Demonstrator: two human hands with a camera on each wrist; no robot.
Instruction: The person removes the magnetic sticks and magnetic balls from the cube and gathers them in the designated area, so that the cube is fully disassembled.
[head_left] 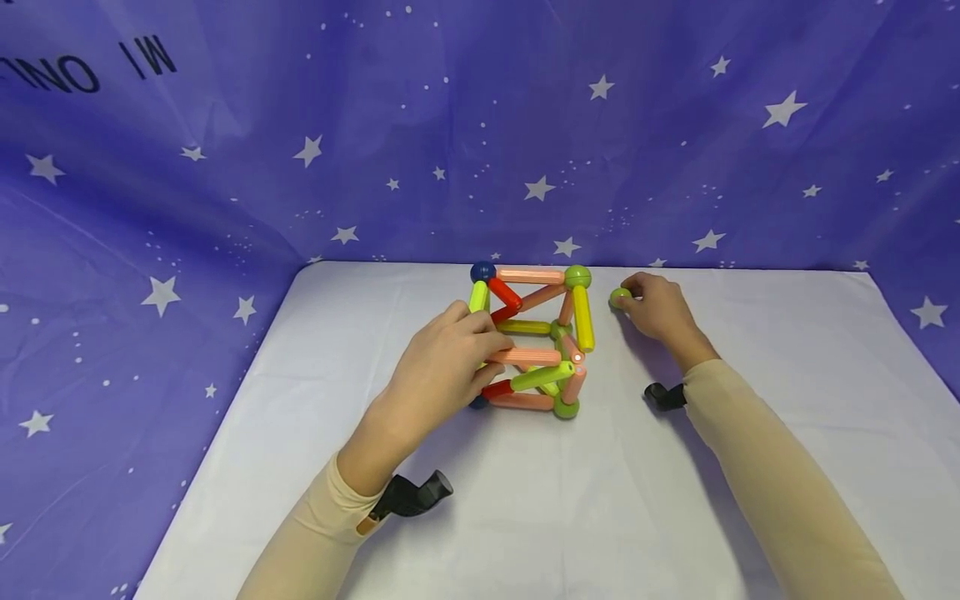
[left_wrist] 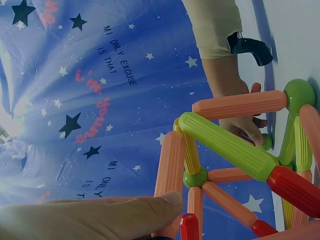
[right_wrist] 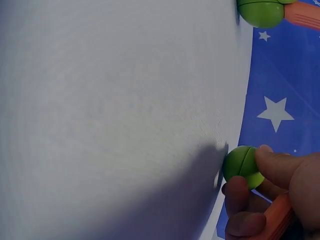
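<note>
Fingers (right_wrist: 245, 224) pinching green ball (right_wrist: 240, 162), holding orange rod (right_wrist: 277, 216), white tabletop (right_wrist: 125, 100), starry blue cloth (right_wrist: 287, 67)

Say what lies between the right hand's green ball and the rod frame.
The head view shows bare white tabletop between the green ball and rod frame.

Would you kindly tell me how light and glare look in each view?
Head view: fairly even light, with a soft shadow beside the right sleeve; left wrist view: glare at the left edge washes out part of the backdrop; right wrist view: a broad soft shadow crosses the table near the green ball.
</note>
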